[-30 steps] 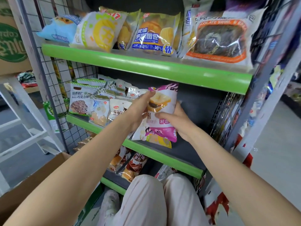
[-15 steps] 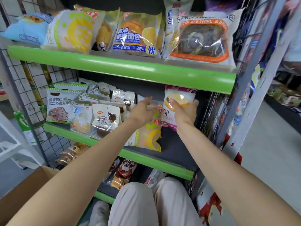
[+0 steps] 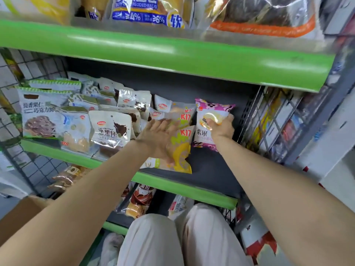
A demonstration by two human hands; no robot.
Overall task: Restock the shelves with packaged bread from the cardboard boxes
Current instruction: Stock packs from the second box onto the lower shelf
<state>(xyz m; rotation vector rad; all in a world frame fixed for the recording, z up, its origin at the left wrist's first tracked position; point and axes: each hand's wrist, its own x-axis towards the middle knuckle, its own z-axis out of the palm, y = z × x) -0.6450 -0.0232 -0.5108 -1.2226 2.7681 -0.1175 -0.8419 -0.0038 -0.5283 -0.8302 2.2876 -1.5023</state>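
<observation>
A pink-and-white bread packet (image 3: 210, 112) stands upright on the dark middle shelf (image 3: 211, 175), right of the other packets. My right hand (image 3: 222, 128) grips its lower right side. My left hand (image 3: 159, 135) lies flat with straight fingers on the yellow-and-orange bread packets (image 3: 181, 152) just left of it, pressing them. A corner of the cardboard box (image 3: 25, 214) shows at lower left; its contents are hidden.
White and green-topped bread packets (image 3: 76, 120) fill the left of the middle shelf. The upper green-edged shelf (image 3: 172, 54) overhangs closely above. A wire grid side panel (image 3: 269, 121) bounds the right. The lower shelf holds more packets (image 3: 138, 200). My knees (image 3: 182, 237) are below.
The pink packet went from held in front of the shelf to standing at its back right. My left hand let go of it and moved onto the yellow packets.
</observation>
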